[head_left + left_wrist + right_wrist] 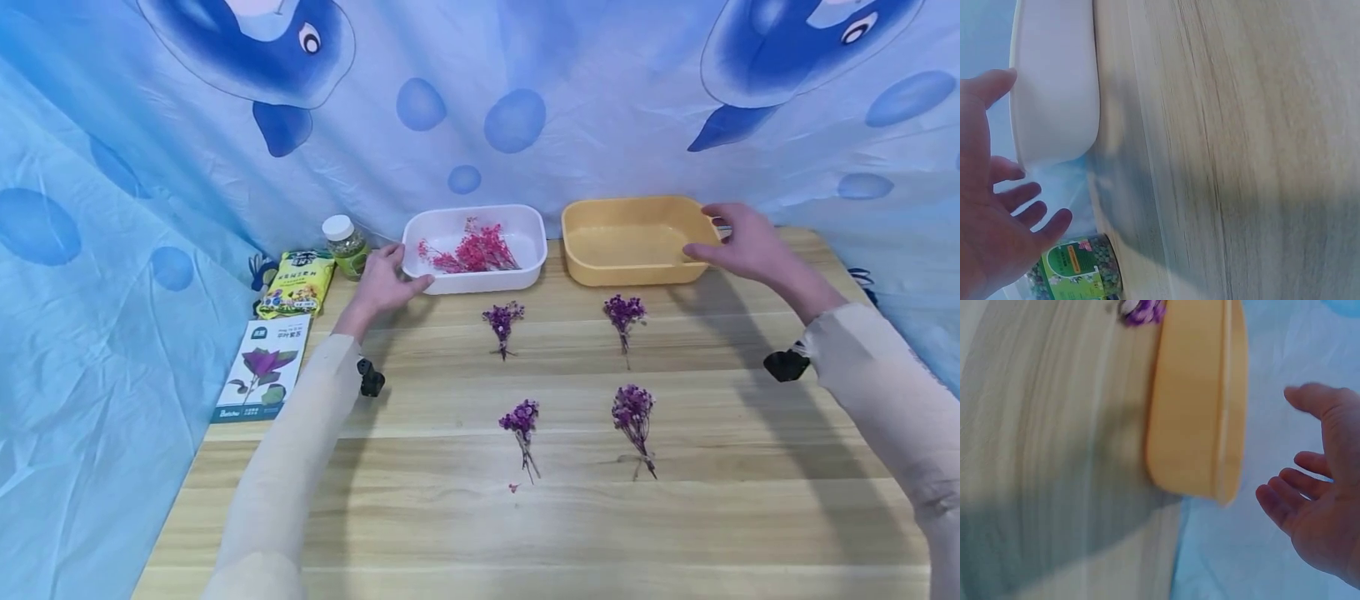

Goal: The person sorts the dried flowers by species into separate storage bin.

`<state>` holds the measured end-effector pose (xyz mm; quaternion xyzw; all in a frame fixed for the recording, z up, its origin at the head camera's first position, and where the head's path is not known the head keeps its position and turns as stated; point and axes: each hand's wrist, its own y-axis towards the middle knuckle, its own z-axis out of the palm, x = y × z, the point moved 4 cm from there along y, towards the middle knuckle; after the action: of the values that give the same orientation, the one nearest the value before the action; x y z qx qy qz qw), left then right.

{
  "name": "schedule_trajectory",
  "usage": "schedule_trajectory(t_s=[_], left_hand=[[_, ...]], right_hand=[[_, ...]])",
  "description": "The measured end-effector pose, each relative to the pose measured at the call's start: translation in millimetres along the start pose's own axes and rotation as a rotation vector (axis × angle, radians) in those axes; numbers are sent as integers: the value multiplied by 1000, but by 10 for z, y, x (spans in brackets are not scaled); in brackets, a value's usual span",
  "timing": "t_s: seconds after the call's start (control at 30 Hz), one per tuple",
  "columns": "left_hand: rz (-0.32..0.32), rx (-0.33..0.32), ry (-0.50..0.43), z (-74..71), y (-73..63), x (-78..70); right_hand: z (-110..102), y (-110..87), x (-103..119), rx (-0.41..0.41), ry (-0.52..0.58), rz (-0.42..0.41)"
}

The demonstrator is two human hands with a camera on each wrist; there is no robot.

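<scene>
A white plastic basin [472,283] holding pink dried flowers [480,250] stands at the back of the table. My left hand [386,283] is at its left end; in the left wrist view the thumb [999,84] touches the rim and the other fingers are loosely bent beside the corner. To the right stands a yellow basin [637,273] with nothing seen inside. My right hand [746,242] is spread at its right end; in the right wrist view the fingers [1297,481] are relaxed and apart from the rim.
Purple dried flower bunches lie in front of the basins: two nearer them [502,321] [624,312], two closer to me [521,421] [633,412]. At left are a lidded jar [348,250], a yellow packet [300,283] and a flower-picture packet [262,367]. A blue curtain [480,100] hangs behind.
</scene>
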<state>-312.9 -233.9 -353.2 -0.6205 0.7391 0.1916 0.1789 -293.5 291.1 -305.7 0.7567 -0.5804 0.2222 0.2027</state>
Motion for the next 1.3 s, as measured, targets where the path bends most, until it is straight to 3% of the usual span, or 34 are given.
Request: schedule_trajectory(t_s=[0.2, 0.37, 0.5, 0.6, 0.73, 0.9, 1.07, 1.3], left_hand=[[-23, 4, 5, 38, -22, -58], [-49, -69, 52, 14, -65, -115], [-55, -171, 83, -36, -188, -284], [-13, -198, 24, -19, -314, -492], [41, -112, -133, 137, -459, -738], [8, 37, -272, 458, -560, -896], [-13, 103, -252, 722, -606, -979], [-71, 80, -194, 966, -651, -1091]], right_hand=[[55, -5, -254, 58, 20, 74], [144, 44, -399, 112, 92, 148], [205, 111, -459, 119, 119, 154], [221, 146, -489, 112, 134, 156], [225, 153, -534, 118, 146, 180], [233, 133, -605, 129, 157, 210], [229, 123, -632, 120, 137, 203], [238, 128, -631, 148, 136, 213]])
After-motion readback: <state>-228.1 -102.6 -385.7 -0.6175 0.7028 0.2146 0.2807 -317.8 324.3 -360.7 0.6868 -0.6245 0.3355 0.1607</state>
